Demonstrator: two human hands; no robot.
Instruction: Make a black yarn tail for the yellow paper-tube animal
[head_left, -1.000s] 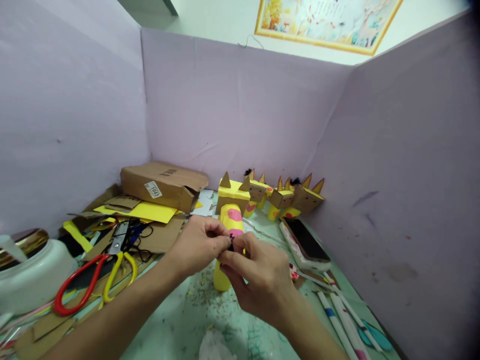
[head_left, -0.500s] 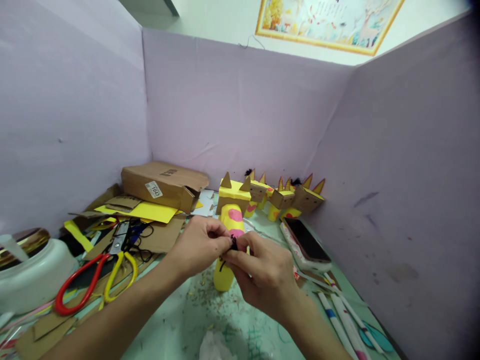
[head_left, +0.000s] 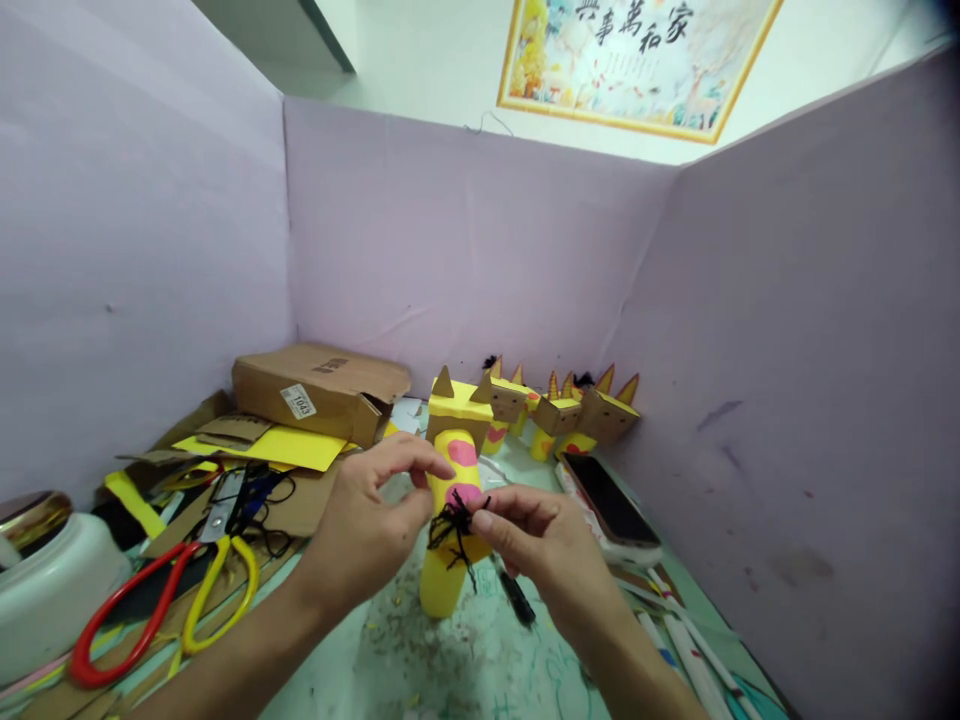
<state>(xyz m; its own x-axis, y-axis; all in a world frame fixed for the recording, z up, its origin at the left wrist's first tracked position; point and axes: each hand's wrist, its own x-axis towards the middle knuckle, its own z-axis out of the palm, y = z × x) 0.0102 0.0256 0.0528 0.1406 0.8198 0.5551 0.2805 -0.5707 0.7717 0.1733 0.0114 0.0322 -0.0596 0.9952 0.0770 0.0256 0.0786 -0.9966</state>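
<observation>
Head view; left hand [head_left: 369, 515] now unpinched beside black yarn [head_left: 452, 519]

Head view: I have the left forearm [head_left: 247, 640] and right forearm [head_left: 637, 655], both bare, converging on the black yarn tuft [head_left: 453, 518] from its near left and near right. Left hand [head_left: 367, 515]: just left of the tuft, index finger arched above, thumb beneath, tips parted. Right hand [head_left: 551, 545]: at the tuft's right edge, thumb and index fingertip pinching it, other fingers partly hidden.
</observation>
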